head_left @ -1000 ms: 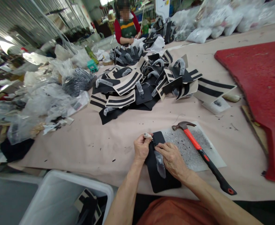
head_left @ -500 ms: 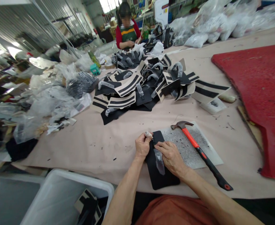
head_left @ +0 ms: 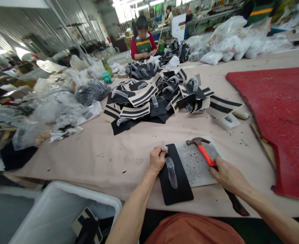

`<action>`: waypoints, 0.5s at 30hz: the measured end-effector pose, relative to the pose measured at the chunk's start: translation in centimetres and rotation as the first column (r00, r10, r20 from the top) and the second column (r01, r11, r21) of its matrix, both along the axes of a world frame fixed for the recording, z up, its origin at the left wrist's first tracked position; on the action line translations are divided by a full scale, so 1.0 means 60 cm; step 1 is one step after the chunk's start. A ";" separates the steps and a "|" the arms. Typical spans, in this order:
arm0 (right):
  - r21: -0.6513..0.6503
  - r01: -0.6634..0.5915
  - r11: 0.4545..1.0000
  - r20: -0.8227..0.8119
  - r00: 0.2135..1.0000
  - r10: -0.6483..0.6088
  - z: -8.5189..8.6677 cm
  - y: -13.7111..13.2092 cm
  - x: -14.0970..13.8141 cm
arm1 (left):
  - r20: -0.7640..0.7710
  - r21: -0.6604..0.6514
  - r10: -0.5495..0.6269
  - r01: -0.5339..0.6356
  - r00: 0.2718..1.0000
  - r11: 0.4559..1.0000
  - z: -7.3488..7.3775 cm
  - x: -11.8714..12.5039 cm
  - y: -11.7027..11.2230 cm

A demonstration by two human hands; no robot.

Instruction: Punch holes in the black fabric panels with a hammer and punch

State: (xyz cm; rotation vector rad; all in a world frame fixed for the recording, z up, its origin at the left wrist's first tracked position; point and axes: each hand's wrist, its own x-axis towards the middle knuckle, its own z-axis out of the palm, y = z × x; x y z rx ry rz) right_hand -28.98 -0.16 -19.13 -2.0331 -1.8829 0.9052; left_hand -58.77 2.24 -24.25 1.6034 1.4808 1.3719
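Note:
A black flat piece (head_left: 176, 184) with a clear plastic strip (head_left: 171, 171) down its middle lies at the table's near edge. My left hand (head_left: 156, 159) is closed on a small upright tool (head_left: 164, 148) set at the piece's top left corner. My right hand (head_left: 227, 176) lies over the handle of a hammer (head_left: 205, 154) with an orange and black handle, fingers curling around it. The hammer's head rests on a grey speckled slab (head_left: 195, 166) beside the black piece.
A heap of black and striped beige pieces (head_left: 159, 98) covers the table's middle. Plastic bags (head_left: 62, 101) pile up at left, a red mat (head_left: 279, 112) lies at right. A white bin (head_left: 60, 217) stands below the near edge. A person in a green apron (head_left: 142, 44) works at the far end.
My right hand left the black piece and moved right onto the hammer handle. My left hand stayed on the small tool. The view tilted up a little.

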 end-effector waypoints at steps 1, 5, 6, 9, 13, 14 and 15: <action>-0.110 0.020 0.994 -0.146 0.989 -0.036 0.005 -0.001 -0.005 | -0.006 0.004 -0.006 0.006 1.000 1.000 0.001 0.000 0.001; -0.435 0.039 0.900 -0.507 0.815 -0.281 0.065 -0.003 -0.052 | -0.026 0.022 -0.030 0.031 0.999 0.999 0.003 0.001 0.001; -0.428 0.057 0.902 -0.536 0.787 -0.304 0.086 -0.003 -0.065 | -0.027 0.024 -0.030 0.031 0.999 0.999 0.002 0.001 0.001; -0.010 0.070 0.998 -0.471 0.880 -0.066 0.137 0.001 -0.099 | -0.008 0.021 -0.027 0.027 1.000 0.999 0.001 0.002 0.001; 0.476 -0.199 0.857 -0.047 0.967 0.251 0.140 0.012 -0.121 | -0.011 0.026 -0.029 0.029 1.000 0.999 -0.002 0.004 0.002; 0.458 -0.302 0.836 0.063 0.949 0.309 0.135 0.015 -0.123 | -0.024 0.029 -0.019 0.020 1.000 0.999 -0.003 0.004 0.003; 0.408 -0.394 0.824 0.153 0.919 0.364 0.134 0.019 -0.124 | -0.035 0.033 -0.007 0.008 0.999 0.999 -0.004 0.004 0.003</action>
